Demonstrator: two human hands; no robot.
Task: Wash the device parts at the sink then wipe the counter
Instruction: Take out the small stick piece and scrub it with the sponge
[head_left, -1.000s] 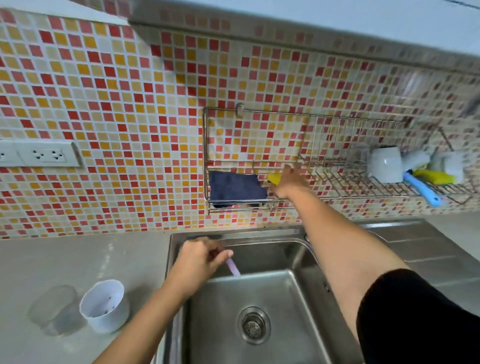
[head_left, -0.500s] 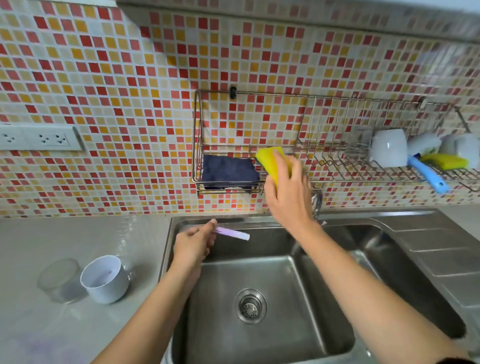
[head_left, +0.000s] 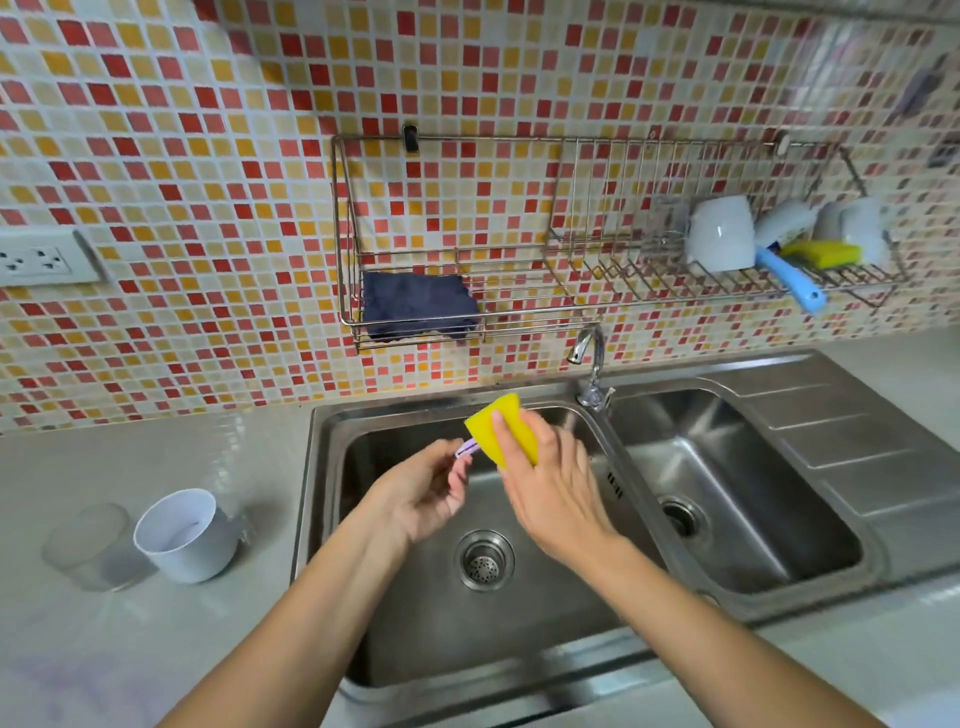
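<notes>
- Two bare hands are raised over the left basin of the steel double sink (head_left: 769, 582).
- Left hand (head_left: 423, 496): thumb and fingertips pinch a small lilac device part (head_left: 466, 448), which points up and right toward the sponge.
- Right hand (head_left: 553, 486): fingers folded around a yellow sponge (head_left: 511, 423), bending it; the sponge's edge touches, or lies just beside, the tip of the lilac part.
- Faucet (head_left: 589, 364): mounted at the divider between the basins, spout turned left.
- Counter (head_left: 156, 649), left of the sink: a white cup-shaped part (head_left: 187, 535) lies tilted on its side, just beside a clear lid-like part (head_left: 91, 545).
- Wire rack (head_left: 519, 306) on the tiled wall: a dark blue cloth (head_left: 415, 304) lies in its left section; the right section holds a white cup (head_left: 722, 234), a blue-handled brush (head_left: 792, 280) and a second yellow sponge (head_left: 826, 253).
</notes>
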